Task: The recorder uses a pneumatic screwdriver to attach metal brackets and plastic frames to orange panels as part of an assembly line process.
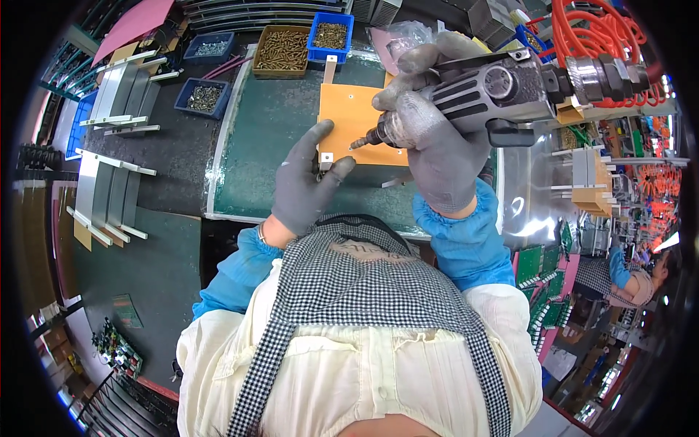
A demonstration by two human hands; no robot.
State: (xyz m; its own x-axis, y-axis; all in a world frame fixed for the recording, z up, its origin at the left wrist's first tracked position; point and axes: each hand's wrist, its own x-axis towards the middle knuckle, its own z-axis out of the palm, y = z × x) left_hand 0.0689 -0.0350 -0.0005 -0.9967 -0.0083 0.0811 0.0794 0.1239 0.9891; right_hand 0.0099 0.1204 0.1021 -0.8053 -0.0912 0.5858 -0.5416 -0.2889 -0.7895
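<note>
Flat orange rectangular board [349, 109] at center, over the green work mat [251, 146], right in front of the apron. Shows small screw heads near its top edge and lower right corner. At its lower left corner, small square white block with a hole [327, 157]; past its top left corner, upright-looking white bar end [330, 67].

Grey-gloved left hand [298, 182] at that lower left corner: forefinger at the board's left edge, thumb by the lower edge, both apart, white block between. Clamping or just resting: unclear, other fingers mostly hidden.

Grey-gloved right hand [448, 146] wrapped around the front of a grey-and-black power driver [488, 91], clamped on it. Points down-left, metal bit [358, 143] over the board's lower part, near the white block. Contact with the surface: can't judge.

Beyond the board: brown box of brass-coloured screws [278, 73] just beside a bright blue plastic bin [314, 52], also filled with small brass-coloured parts. Further left, two darker blue bins of silvery hardware [200, 111].

Far left: grey metal assemblies with white bars [109, 186]. Upper right: orange-red coiled hose [601, 33]. Right: green circuit boards [530, 266], then a co-worker [635, 284] well apart.
</note>
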